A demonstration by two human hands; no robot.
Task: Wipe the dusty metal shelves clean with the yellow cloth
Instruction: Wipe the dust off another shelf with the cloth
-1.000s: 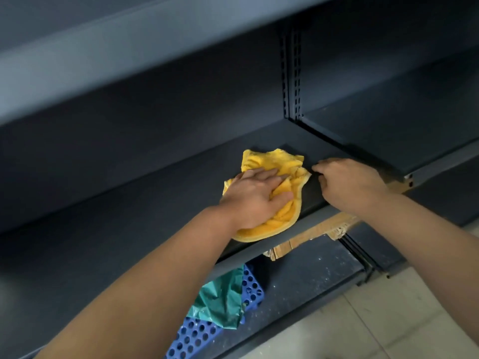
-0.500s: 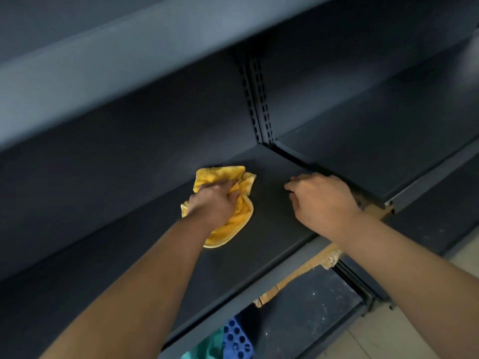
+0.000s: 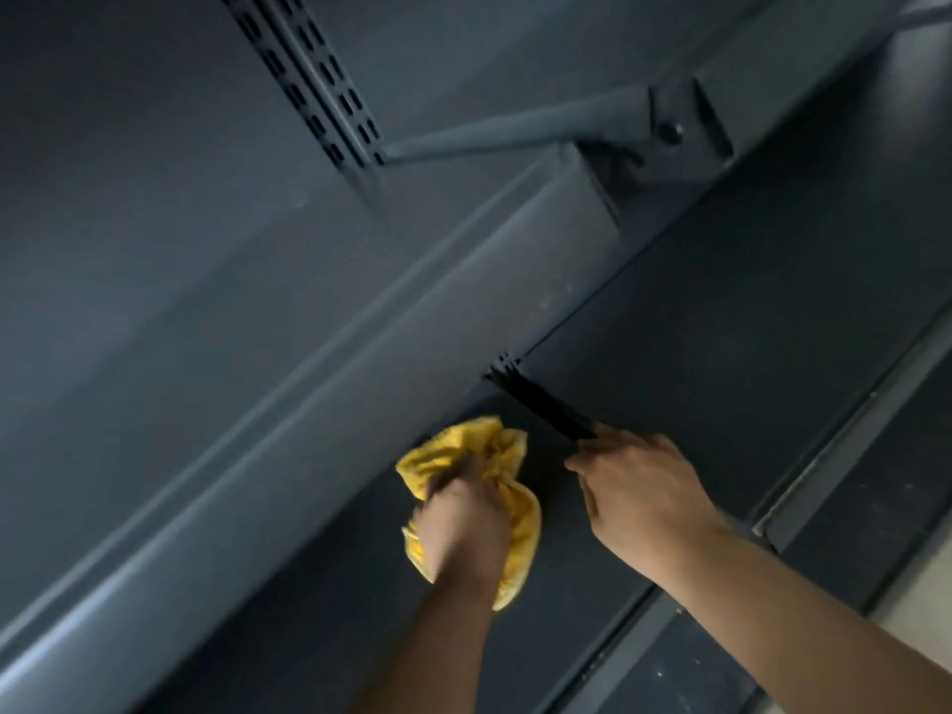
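Note:
The yellow cloth (image 3: 515,471) lies bunched on the dark grey metal shelf (image 3: 329,626), pushed toward the back under the front lip of the shelf above (image 3: 319,404). My left hand (image 3: 463,528) presses down on top of the cloth and grips it, covering its middle. My right hand (image 3: 644,492) rests on the same shelf at its right end, fingers together and flat, beside the black bracket (image 3: 546,409) that divides it from the neighbouring shelf (image 3: 721,353). The two hands are a short gap apart.
A slotted upright rail (image 3: 309,79) runs up the back panel, with a support arm (image 3: 515,128) reaching right to a bolted bracket (image 3: 669,128). A lower shelf (image 3: 685,672) with white dust specks shows at the bottom. Pale floor (image 3: 922,600) lies at the right edge.
The view has tilted upward and moved closer. My left hand has pushed the cloth deeper toward the back of the shelf. My right hand has stayed near the shelf's right end.

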